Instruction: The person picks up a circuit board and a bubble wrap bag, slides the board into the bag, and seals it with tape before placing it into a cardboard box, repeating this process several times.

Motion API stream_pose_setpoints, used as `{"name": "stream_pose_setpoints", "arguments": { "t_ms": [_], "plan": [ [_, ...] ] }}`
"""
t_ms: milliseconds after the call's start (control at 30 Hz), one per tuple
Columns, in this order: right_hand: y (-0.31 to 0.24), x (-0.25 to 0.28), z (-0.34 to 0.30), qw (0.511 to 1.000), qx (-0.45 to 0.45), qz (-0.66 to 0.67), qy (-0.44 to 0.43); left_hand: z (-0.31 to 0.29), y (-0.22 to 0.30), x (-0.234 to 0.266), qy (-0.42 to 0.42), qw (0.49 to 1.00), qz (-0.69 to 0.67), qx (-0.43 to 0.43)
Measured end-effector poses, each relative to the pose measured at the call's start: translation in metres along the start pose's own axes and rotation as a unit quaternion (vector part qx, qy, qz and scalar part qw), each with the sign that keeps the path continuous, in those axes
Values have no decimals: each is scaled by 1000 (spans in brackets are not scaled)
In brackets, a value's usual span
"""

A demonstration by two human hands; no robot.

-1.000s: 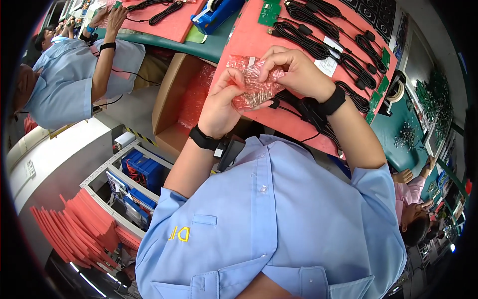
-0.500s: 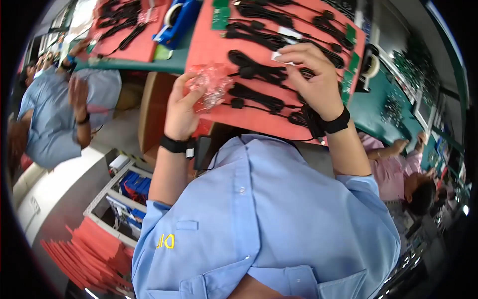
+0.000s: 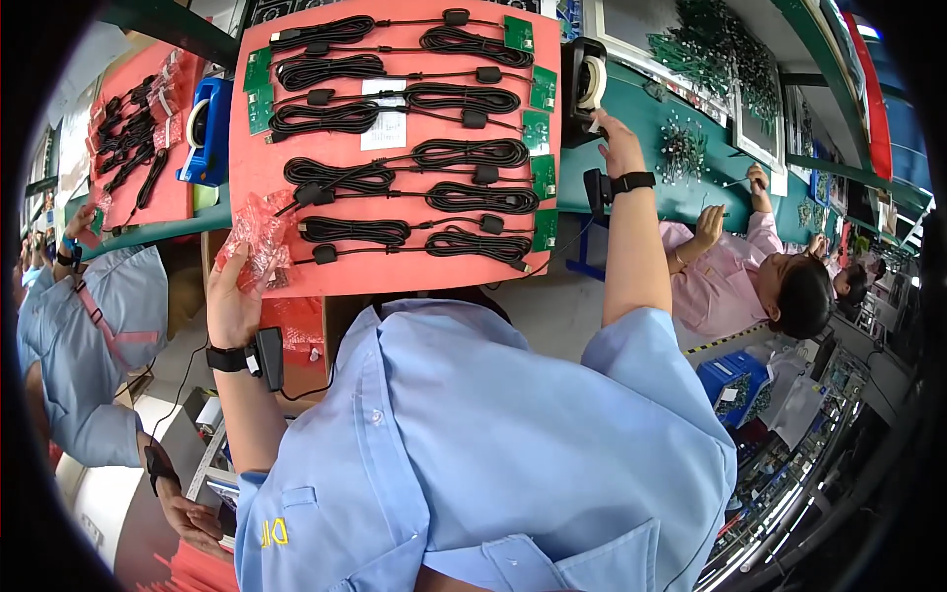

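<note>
A crumpled bundle of pink bubble wrap (image 3: 262, 232) is held in my left hand (image 3: 234, 306) at the left edge of the pink foam sheet (image 3: 395, 274). The bundle covers the left ends of the nearer cables. My right hand (image 3: 621, 148) reaches to the black tape dispenser (image 3: 584, 99) right of the sheet, its fingertips pinched at the front of the tape roll (image 3: 590, 81). Several coiled black cables (image 3: 340, 176) lie in rows on the sheet, with green circuit boards (image 3: 536, 133) at some ends. A white paper slip (image 3: 385, 128) lies among the coils.
A blue tape dispenser (image 3: 207, 133) stands left of the sheet, beside another pink sheet (image 3: 180, 187) with cables. Small parts (image 3: 683, 148) lie on the green table (image 3: 641, 99) at right. Co-workers sit on both sides, one in a pink shirt (image 3: 725, 286).
My right hand has left the cables and the white slip and moved right to the black tape dispenser. My left hand still holds the bubble wrap. The view has shifted to the right.
</note>
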State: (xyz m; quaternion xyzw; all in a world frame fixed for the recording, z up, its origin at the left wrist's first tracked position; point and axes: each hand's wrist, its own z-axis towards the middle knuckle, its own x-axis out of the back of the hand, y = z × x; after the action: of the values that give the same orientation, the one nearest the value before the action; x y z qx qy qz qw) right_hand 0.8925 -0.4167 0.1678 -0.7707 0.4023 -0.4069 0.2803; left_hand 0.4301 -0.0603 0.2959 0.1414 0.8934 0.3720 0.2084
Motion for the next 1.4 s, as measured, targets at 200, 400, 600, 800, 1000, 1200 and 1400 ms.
{"name": "stream_pose_setpoints", "arguments": {
  "t_ms": [200,400,600,800,1000,1200,1400],
  "plan": [
    [74,-6,-16,981,186,30,36,2,-1,1,15,1000,-17,-2],
    [90,8,-15,893,276,-337,114,-8,5,-9,-25,999,-37,-1],
    [-61,-75,-175,944,324,57,-31,-20,3,-9,9,997,-21,-75],
    [-129,-231,-340,859,205,140,-448,-26,-6,-12,-11,987,18,-161],
    [-128,-283,-339,864,306,-150,-372,-32,-12,-4,-8,988,-40,-147],
    [-124,-275,-318,754,523,-229,-324,-27,-3,2,-21,992,-115,-44],
    [-136,-285,-288,536,728,-288,-316,-19,0,11,-64,995,-82,-3]
  ]
}}
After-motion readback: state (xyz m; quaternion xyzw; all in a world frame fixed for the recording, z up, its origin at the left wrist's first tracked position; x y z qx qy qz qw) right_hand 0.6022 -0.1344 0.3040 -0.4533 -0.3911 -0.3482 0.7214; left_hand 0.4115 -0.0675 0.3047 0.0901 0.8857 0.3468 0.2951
